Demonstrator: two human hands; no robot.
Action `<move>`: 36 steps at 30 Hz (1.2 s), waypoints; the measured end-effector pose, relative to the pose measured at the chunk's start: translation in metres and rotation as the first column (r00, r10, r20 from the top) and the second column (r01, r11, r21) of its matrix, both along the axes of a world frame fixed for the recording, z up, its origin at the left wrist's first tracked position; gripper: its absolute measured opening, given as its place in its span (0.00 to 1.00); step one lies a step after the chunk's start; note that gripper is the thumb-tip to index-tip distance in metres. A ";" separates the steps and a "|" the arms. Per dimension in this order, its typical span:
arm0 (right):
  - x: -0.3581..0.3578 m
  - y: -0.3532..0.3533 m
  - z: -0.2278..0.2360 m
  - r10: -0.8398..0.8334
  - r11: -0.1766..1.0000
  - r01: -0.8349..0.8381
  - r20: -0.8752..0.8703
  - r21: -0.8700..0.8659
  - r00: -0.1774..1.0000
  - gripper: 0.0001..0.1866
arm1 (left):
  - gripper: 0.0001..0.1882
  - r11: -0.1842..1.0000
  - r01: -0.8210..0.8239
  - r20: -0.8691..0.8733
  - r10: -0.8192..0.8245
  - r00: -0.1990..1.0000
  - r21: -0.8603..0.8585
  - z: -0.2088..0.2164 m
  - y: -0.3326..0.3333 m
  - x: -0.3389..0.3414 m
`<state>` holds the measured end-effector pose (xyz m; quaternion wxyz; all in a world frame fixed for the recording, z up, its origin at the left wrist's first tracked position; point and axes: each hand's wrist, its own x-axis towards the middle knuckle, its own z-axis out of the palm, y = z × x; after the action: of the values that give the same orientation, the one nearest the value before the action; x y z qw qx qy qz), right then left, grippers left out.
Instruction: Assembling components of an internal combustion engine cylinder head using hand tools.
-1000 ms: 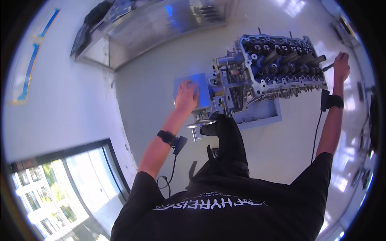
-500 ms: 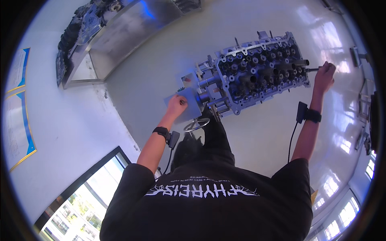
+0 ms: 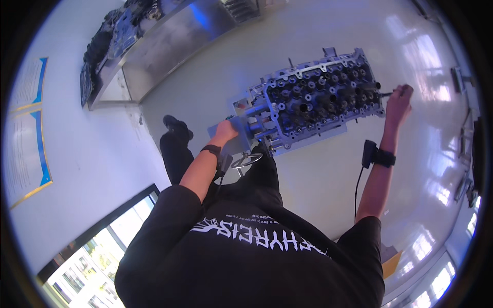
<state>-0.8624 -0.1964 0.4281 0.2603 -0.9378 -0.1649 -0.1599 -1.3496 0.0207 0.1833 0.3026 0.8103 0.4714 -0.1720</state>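
Note:
A grey metal engine cylinder head (image 3: 323,90), studded with bolts, holes and short tubes, is fixed by its left end to a stand with a round-rimmed handwheel (image 3: 246,160). My left hand (image 3: 224,132) is a fist against the stand's flat grey box (image 3: 213,132); whatever lies inside the fingers is hidden. Beyond the cylinder head's right end, my right hand (image 3: 398,104) is closed round a thin dark rod (image 3: 385,94) that reaches to that end.
Dark engine parts (image 3: 115,43) lie on a metal bench (image 3: 159,64) at the far left. My black shoe (image 3: 177,127) and leg are left of the stand. Framed sheets (image 3: 31,149) hang on the left wall, above a window (image 3: 97,256).
My left leg and shoe have come into sight at the left. The cylinder head and right hand sit further left in view, and the head's tubes look shorter, its tilt slightly different.

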 end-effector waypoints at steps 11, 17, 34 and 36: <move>-0.003 -0.005 0.009 0.154 0.982 -0.148 -0.042 0.116 0.987 0.08 | 0.10 0.984 0.177 0.049 -0.177 0.983 0.014 0.109 0.115 0.092; 0.005 -0.020 0.012 0.176 0.972 -0.155 -0.108 0.175 0.978 0.08 | 0.14 0.961 0.275 0.630 -0.222 0.744 0.015 0.160 0.111 0.197; -0.009 0.008 0.012 -0.005 0.952 0.080 -0.246 0.297 0.969 0.06 | 0.14 0.835 0.541 0.911 -0.294 0.287 0.099 0.132 0.067 0.270; -0.007 0.009 0.014 -0.037 0.962 0.107 -0.268 0.252 0.963 0.06 | 0.13 0.819 0.556 0.910 -0.329 0.254 0.141 0.131 0.066 0.274</move>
<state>-0.8697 -0.1876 0.4418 0.3965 -0.9129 -0.0720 -0.0651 -1.0752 0.0867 0.3141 0.5296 0.8302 -0.0406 0.1694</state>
